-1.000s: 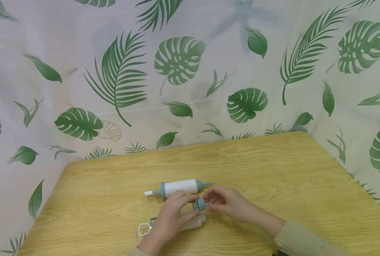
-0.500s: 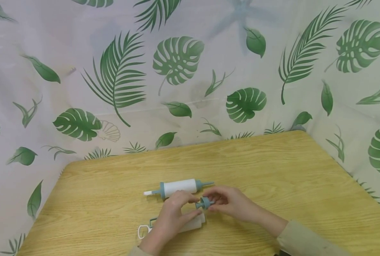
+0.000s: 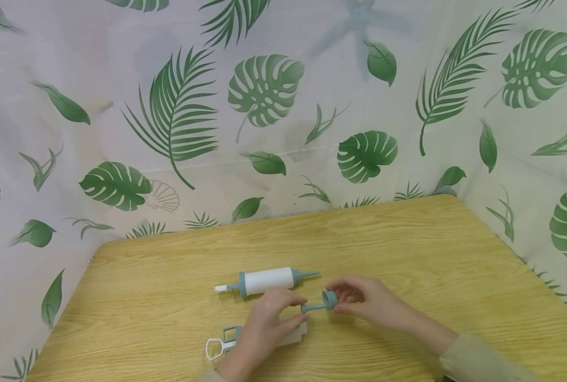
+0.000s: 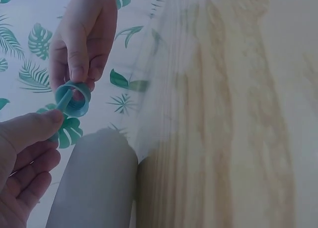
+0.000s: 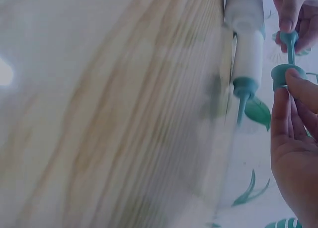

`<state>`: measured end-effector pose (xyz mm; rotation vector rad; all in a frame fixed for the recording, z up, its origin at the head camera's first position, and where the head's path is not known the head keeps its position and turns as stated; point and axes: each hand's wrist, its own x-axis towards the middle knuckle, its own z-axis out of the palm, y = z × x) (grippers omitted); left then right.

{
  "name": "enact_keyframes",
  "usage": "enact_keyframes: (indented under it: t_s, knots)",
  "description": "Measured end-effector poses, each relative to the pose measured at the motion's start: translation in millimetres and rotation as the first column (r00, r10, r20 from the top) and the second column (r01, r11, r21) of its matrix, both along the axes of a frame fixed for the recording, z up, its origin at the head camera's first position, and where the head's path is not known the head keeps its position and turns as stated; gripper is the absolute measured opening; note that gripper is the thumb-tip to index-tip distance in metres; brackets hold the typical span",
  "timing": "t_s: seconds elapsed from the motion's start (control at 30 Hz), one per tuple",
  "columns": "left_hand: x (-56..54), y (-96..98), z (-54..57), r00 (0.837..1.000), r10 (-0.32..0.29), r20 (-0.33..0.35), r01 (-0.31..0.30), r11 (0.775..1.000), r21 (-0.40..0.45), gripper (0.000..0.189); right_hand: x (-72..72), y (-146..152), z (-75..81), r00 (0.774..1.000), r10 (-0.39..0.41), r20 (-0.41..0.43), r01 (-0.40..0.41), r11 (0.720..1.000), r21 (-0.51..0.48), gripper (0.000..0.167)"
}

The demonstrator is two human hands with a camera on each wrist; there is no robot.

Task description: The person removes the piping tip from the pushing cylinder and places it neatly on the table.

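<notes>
Between the hands is a blue-green nozzle [image 3: 316, 307] with a slim stem and a flared end, seen also in the right wrist view. My left hand [image 3: 271, 321] pinches the flared end between thumb and fingertips. A wide blue-green ring cap [image 3: 330, 300] sits at the stem's other end, gripped by my right hand [image 3: 369, 301]. Threads show inside the ring cap [image 4: 74, 101] in the left wrist view. Below and partly behind the left hand lies a white tube [image 3: 293, 336], with a white loop handle [image 3: 214, 348] at its left end.
Just behind the hands, a second white tube [image 3: 269, 280] with blue-green end pieces and a thin tip lies on the wooden table [image 3: 383, 239]. A leaf-patterned sheet [image 3: 302, 185] hangs along the table's back and sides.
My right hand has moved right with the ring cap, away from the left fingertips. More of the nozzle's stem shows between the hands. The left hand has shifted slightly right.
</notes>
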<state>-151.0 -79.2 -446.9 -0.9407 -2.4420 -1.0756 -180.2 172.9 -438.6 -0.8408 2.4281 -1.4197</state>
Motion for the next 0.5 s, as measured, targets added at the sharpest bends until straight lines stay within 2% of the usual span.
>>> enact_keyframes:
  t_s: [0.23,0.37,0.43,0.5]
  knots:
    - [-1.0,15.3,-0.6,1.000,-0.009,-0.006,0.008,0.994,-0.108,0.024,3.2,21,1.6,0.994,-0.013,-0.106,0.015,1.000,0.014,0.034]
    - [-2.0,23.1,-0.7,1.000,0.005,0.000,-0.005,0.983,-0.182,0.022,4.6,29,2.3,0.997,-0.005,-0.078,0.010,0.998,0.063,0.031]
    - [-2.6,26.6,-0.7,1.000,0.011,-0.019,-0.015,0.976,-0.217,0.022,4.2,32,1.7,0.998,0.005,-0.067,0.002,0.995,0.100,0.030]
    - [-3.0,30.1,-0.4,0.999,0.010,-0.043,-0.021,0.968,-0.251,0.020,3.8,34,1.1,0.996,0.026,-0.090,-0.014,0.990,0.137,0.029]
